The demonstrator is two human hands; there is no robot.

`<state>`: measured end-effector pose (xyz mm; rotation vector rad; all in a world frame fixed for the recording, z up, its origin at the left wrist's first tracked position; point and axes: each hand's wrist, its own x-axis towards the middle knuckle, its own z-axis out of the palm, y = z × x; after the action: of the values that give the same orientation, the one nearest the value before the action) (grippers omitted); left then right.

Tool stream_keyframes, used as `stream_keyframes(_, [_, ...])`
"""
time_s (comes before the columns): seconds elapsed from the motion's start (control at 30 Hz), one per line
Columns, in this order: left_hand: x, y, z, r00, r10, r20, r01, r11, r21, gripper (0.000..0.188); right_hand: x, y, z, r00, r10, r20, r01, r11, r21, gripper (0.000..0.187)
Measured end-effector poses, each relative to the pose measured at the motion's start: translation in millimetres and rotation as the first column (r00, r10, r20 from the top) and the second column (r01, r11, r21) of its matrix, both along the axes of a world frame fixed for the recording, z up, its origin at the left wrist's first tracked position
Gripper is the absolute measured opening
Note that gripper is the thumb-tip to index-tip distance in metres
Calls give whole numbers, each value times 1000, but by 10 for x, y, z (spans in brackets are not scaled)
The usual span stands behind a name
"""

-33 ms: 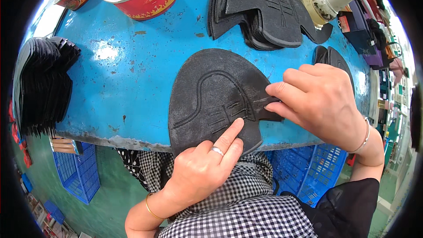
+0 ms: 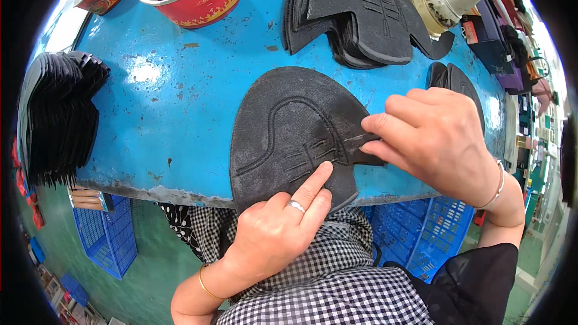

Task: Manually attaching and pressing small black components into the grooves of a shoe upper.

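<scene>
Our right hand (image 2: 436, 135) pinches a flap (image 2: 365, 157) of the black piece (image 2: 283, 126), mid-frame on the bench (image 2: 168, 144). Our left hand (image 2: 278, 225) presses one extended fingertip on it, thumb hidden; we cannot tell its grip. Should that press ease, we think a pull could skew the overhanging piece. Its rounded edge faces the frame's top; its long axis is unclear.

Head-worn fisheye camera is facing down at close range over left hand (image 2: 280, 225), right hand (image 2: 436, 132) and table (image 2: 192, 105).
</scene>
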<state>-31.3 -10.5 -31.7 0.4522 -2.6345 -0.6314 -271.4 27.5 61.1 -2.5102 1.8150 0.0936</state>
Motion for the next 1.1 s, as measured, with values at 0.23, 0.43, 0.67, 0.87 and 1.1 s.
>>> stream_keyframes(0.23, [-9,-11,60,998,-9,70,8,1000,25,17,41,20,-118,994,32,103,-33,999,11,26])
stream_keyframes(0.43, [-8,-10,58,997,-9,73,7,999,37,18,46,3,-143,996,74,56,-74,997,9,25])
stream_keyframes(0.67, [-10,-19,47,997,-9,71,6,999,33,17,126,-32,-159,990,138,-17,-137,990,31,16])
stream_keyframes(0.87, [-16,-17,-36,1000,-1,0,1,1000,-4,11,229,8,-127,930,280,-237,-282,959,27,13])
stream_keyframes(1.1, [16,-28,8,998,5,55,-9,998,68,21,-139,-50,-151,979,-20,205,4,997,81,25])
